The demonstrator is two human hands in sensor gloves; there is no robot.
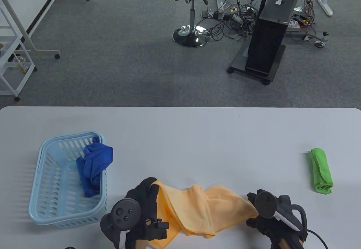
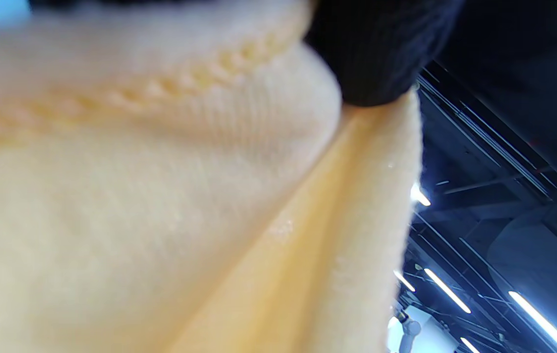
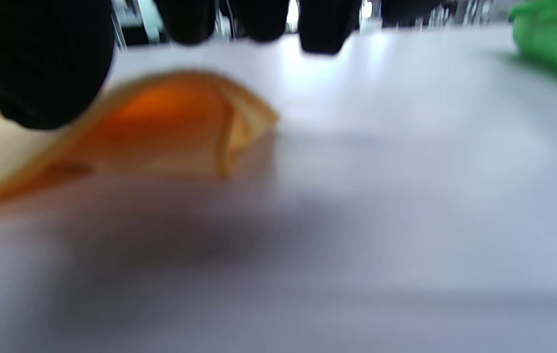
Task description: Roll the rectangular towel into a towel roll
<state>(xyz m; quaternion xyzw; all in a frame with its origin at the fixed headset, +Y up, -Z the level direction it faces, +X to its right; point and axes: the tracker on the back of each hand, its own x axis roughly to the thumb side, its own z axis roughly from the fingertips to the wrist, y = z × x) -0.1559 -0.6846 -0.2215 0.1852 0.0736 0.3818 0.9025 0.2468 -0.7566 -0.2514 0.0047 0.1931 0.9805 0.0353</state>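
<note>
Much of your view is blocked: in the left wrist view the orange towel (image 2: 161, 196) fills nearly the whole picture, blurred, with only a dark gloved fingertip (image 2: 376, 54) pressed against its edge, and the right wrist view is soft and smeared too. From the table view, the trackers cover the backs of both your hands, so the fingers are hard to follow. Your left hand (image 1: 141, 206) is curled round the left end of the towel (image 1: 194, 209), gripping it. Your right hand (image 1: 270, 212) meets the towel's right corner, and a gloved thumb (image 3: 38, 63) sits on the cloth in the right wrist view, but you cannot tell whether it pinches or only touches. The towel lies rumpled and loosely folded on the table (image 1: 197, 136) near its front edge, between your hands. A green towel (image 1: 321, 171) lies folded well to the right; a blue cloth (image 1: 94, 164) hangs in the basket (image 1: 42, 195) at left.
</note>
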